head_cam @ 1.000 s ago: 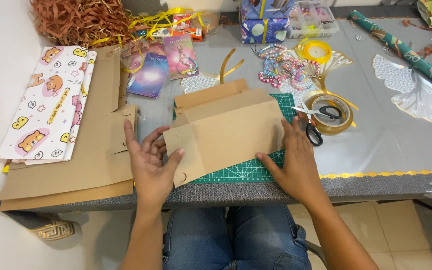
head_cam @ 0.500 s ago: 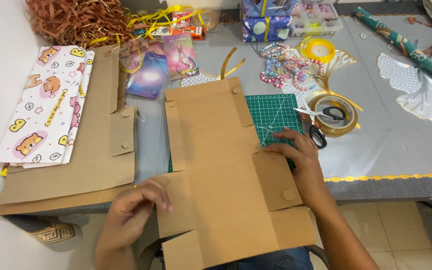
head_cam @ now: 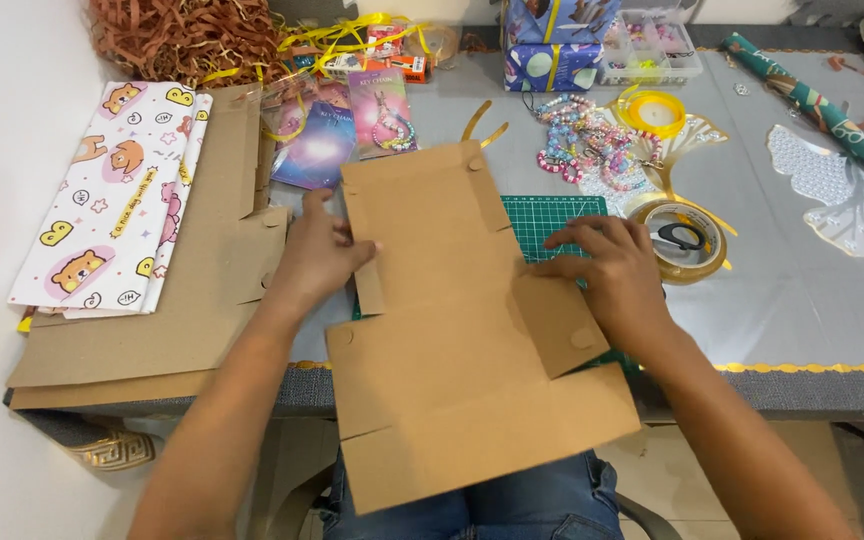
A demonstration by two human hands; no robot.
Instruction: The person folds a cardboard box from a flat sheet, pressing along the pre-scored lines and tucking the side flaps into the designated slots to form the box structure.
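Note:
A flat, unfolded brown cardboard box blank (head_cam: 452, 330) lies across the green cutting mat (head_cam: 557, 215) and hangs over the table's front edge above my lap. My left hand (head_cam: 317, 260) grips the blank's left side flap, with the thumb on top. My right hand (head_cam: 607, 270) rests fingers-down on the blank's right side, next to a small side flap, with the fingertips at the mat's edge.
More flat cardboard (head_cam: 192, 300) and bear-print wrapping paper (head_cam: 117, 200) lie at the left. A tape roll with scissors (head_cam: 677, 240), bead strings (head_cam: 582, 140), yellow ribbon (head_cam: 652, 110), a wrapped gift box (head_cam: 552, 45), shredded paper (head_cam: 177, 35) and a wrapping roll (head_cam: 817, 110) crowd the back and right.
The folded cardboard has been opened out flat and pulled toward me. My left hand moved up from the lower edge to the left flap; my right hand shifted to the right side.

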